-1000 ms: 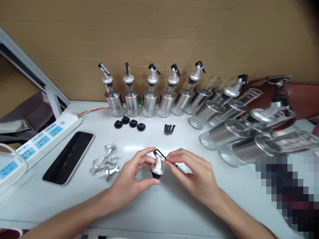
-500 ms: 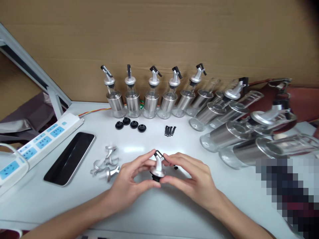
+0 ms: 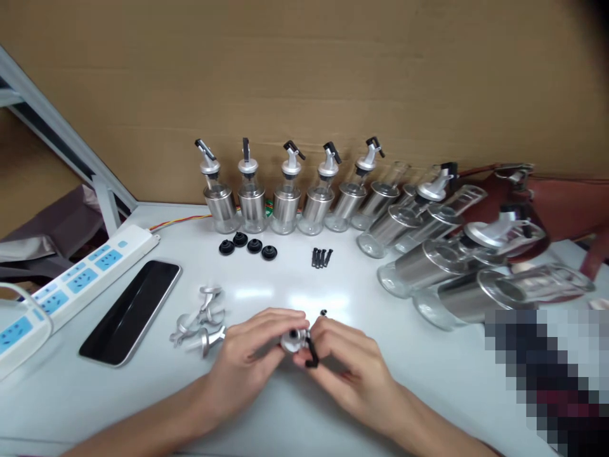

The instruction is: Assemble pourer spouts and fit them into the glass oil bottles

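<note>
Both my hands meet low at the middle of the white table (image 3: 333, 279), pinching one silver pourer spout (image 3: 292, 341). My left hand (image 3: 247, 352) grips the spout's metal body with closed fingers. Curled round the spout from the right, my right hand (image 3: 342, 362) has its thumb and finger at the black lever cap (image 3: 311, 353), which hangs down toward me. Just beyond my fingers a tiny black piece (image 3: 323, 312) lies on the table. To the left of my left hand, a few loose silver spouts (image 3: 200, 320) lie in a heap.
Several glass-and-steel bottles (image 3: 285, 203) with spouts stand along the cardboard wall; more bottles (image 3: 428, 266) lie on their sides at right. Black stoppers (image 3: 247, 246) and black pins (image 3: 321, 257) sit mid-table. A phone (image 3: 130, 311) and a power strip (image 3: 76, 279) lie at left.
Both hands have drawn nearer to me and tipped the spout over, so its black lever now points down instead of up. The view has tilted down slightly.
</note>
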Tool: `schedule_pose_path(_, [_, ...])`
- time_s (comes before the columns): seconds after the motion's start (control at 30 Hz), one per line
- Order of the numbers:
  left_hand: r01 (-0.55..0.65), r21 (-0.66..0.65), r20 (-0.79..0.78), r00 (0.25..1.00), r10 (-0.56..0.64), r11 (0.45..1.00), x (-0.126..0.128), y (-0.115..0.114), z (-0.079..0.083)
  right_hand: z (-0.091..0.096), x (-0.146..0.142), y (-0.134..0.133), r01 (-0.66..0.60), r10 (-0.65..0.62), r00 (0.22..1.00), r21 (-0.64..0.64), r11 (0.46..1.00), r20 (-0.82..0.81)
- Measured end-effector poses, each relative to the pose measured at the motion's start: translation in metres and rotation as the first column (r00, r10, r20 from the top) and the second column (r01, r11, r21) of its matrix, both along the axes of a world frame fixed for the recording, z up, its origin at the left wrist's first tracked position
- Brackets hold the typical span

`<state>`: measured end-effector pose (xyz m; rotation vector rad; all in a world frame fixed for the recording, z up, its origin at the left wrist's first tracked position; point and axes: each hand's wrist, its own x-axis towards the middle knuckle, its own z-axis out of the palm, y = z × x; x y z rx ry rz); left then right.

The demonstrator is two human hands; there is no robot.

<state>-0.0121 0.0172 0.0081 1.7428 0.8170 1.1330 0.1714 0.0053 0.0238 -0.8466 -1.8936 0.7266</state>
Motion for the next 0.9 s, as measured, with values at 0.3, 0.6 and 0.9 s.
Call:
schedule_pose_path(0.3, [-0.03, -0.162, -0.174, 0.985, 0.002, 0.986, 0.004, 0.002, -0.005, -0.001, -0.001, 0.008, 0.074, -0.037, 0.994, -0.381, 0.922, 0.105])
schedule_pose_path(0.6, [0.061, -0.449, 0.028, 0.998, -0.055, 0.891, 0.004, 0.002, 0.012, 0.003, 0.002, 0.007, 0.078, -0.034, 0.991, -0.352, 0.933, 0.128])
schedule_pose_path(0.9, [0.044, -0.625, 0.092, 0.996, 0.018, 0.779, 0.005, 0.009, 0.016, 0.0, 0.008, 0.01, 0.133, -0.116, 0.977, -0.085, 0.987, 0.18])
